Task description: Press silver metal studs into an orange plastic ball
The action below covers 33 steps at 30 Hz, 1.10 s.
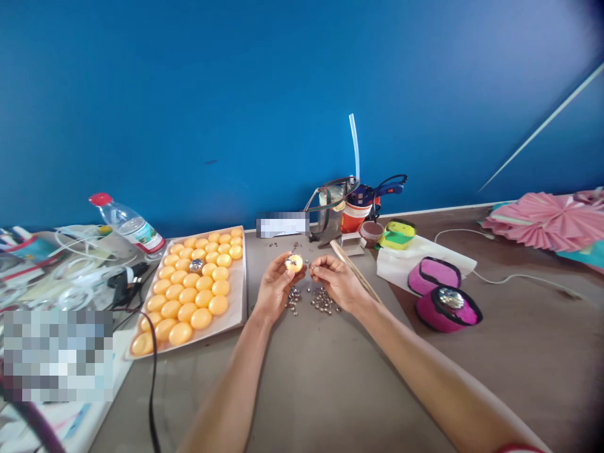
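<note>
Head: silvery pieces (323,302) dot mat (302,377) before blue wall (264,107).

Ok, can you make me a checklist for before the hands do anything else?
1. Yellow disc held: ok, it is in the left hand.
2. Small piece in the right hand: cannot tell; the fingertips are pinched, but what is between them is too tiny.
3. Small shiny pieces close by: ok, they lie in piles near both hands.
4. Orange discs in their tray: ok, in rows.
5. Black cable out of the way: not ok, it seems to cross the tray's near corner.
</note>
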### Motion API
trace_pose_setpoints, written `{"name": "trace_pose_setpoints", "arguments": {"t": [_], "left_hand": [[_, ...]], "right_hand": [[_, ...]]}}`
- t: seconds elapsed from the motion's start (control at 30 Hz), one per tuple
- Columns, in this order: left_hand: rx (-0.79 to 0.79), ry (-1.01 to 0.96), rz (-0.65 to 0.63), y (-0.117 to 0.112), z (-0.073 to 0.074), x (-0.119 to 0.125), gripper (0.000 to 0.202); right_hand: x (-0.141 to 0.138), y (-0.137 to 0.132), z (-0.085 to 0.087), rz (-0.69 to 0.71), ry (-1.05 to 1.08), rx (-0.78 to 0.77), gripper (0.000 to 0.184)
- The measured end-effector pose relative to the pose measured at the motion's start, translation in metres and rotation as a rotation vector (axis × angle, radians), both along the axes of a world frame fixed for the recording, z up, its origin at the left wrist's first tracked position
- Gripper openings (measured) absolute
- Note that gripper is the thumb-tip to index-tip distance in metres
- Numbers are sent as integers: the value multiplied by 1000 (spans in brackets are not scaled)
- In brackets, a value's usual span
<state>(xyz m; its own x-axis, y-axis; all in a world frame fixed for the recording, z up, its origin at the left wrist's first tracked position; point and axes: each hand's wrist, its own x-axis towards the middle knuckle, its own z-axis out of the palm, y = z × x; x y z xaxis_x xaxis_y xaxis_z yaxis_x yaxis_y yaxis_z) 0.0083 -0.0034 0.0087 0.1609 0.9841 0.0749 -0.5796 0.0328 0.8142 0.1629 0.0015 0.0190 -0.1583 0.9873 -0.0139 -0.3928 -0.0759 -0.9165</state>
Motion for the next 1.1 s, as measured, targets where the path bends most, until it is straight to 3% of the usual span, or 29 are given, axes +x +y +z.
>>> {"name": "trace_pose_setpoints", "arguments": {"t": [0.1,0.4,1.1], "left_hand": [[6,16,-21,-1,0,0,39],[28,55,-58,-2,2,2,38],[101,239,-2,-2,-5,0,38]], "right_hand": [[-1,-3,5,47,112,-19,13],[-6,-6,5,85,133,-60,19],[-6,-9,8,35,18,-91,19]]}}
